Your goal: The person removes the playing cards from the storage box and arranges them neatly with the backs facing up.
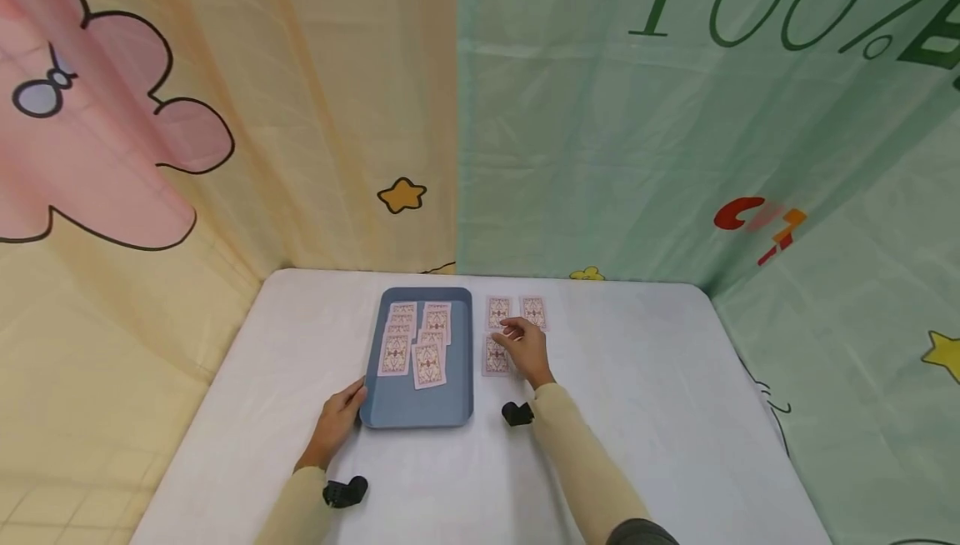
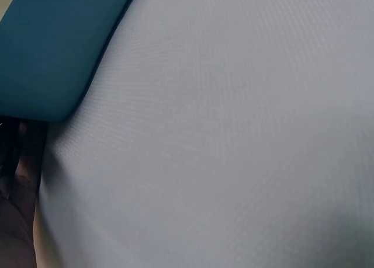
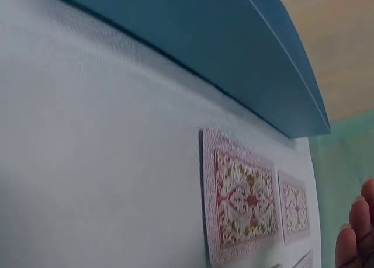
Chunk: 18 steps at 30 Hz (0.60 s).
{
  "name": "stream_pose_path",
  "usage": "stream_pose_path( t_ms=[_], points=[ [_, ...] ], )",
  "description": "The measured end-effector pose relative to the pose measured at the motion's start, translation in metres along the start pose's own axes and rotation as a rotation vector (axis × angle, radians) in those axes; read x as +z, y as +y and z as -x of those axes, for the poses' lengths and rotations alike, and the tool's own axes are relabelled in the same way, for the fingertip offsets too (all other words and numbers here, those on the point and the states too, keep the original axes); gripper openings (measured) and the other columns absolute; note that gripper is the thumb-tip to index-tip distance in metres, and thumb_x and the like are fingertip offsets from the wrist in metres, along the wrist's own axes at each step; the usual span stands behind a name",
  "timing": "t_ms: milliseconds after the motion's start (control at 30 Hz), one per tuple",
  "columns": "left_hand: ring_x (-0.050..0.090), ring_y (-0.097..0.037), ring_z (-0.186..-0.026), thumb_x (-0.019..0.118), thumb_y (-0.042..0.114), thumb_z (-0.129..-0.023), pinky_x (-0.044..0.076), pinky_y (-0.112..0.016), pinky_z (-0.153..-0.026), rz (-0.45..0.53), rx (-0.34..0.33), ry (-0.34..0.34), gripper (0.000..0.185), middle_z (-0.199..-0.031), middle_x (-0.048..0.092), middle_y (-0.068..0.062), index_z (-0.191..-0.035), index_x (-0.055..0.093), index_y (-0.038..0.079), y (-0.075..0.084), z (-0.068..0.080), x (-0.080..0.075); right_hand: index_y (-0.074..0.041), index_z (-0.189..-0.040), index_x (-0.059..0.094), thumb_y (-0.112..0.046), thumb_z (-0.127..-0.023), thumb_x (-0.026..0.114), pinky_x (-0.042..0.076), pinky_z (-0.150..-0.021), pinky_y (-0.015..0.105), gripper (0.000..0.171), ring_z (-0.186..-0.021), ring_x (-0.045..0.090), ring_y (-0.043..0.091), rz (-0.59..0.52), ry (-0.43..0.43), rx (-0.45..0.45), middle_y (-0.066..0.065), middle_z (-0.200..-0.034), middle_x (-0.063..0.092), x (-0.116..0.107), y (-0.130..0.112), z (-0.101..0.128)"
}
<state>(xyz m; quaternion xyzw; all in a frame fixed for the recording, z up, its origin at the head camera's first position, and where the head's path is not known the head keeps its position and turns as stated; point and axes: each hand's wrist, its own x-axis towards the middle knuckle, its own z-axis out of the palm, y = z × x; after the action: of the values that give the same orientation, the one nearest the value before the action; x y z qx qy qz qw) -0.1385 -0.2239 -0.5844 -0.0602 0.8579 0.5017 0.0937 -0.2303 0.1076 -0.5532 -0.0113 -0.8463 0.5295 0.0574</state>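
A blue tray [image 1: 417, 412] lies on the white table [image 1: 637, 412] with several face-down patterned cards [image 1: 417, 345] spread in it. Three more face-down cards lie on the table right of the tray: two at the back [image 1: 498, 310] [image 1: 533, 310] and one nearer [image 1: 493, 357]. My right hand [image 1: 519, 338] hovers over these with relaxed fingers, its fingertips [image 3: 355, 233] showing beside the cards [image 3: 245, 205] and holding nothing. My left hand [image 1: 341, 418] rests on the table against the tray's near-left corner [image 2: 49, 52], thumb touching the rim.
Printed fabric sheets, yellow at the left [image 1: 225, 153] and green at the right [image 1: 675, 128], hang close behind the table. The table's right half and front strip are bare white cloth. The tray's side wall [image 3: 204, 46] rises beside the loose cards.
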Motion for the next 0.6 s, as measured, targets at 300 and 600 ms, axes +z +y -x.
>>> stream_pose_path(
  t_ms=[300, 600],
  points=[
    [0.03, -0.043, -0.137, 0.042, 0.017, -0.104, 0.025, -0.054, -0.112, 0.011, -0.013, 0.002, 0.046, -0.145, 0.039, -0.027, -0.142, 0.039, -0.01, -0.002, -0.001, 0.0, 0.003, -0.104, 0.069, -0.009, -0.08, 0.078, 0.051, -0.068, 0.025, 0.029, -0.077, 0.059, 0.019, -0.056, -0.058, -0.091, 0.013, -0.086, 0.065, 0.028, -0.028, 0.0],
    [0.032, -0.044, -0.136, 0.043, 0.016, -0.104, 0.026, -0.054, -0.112, 0.002, 0.016, 0.019, 0.045, -0.143, 0.041, -0.028, -0.14, 0.04, -0.011, -0.001, -0.003, 0.002, 0.004, -0.115, 0.065, -0.009, -0.08, 0.078, 0.05, -0.075, 0.03, 0.039, -0.086, 0.058, 0.026, -0.012, -0.183, -0.179, 0.018, -0.096, 0.064, 0.057, -0.054, 0.0]
  ],
)
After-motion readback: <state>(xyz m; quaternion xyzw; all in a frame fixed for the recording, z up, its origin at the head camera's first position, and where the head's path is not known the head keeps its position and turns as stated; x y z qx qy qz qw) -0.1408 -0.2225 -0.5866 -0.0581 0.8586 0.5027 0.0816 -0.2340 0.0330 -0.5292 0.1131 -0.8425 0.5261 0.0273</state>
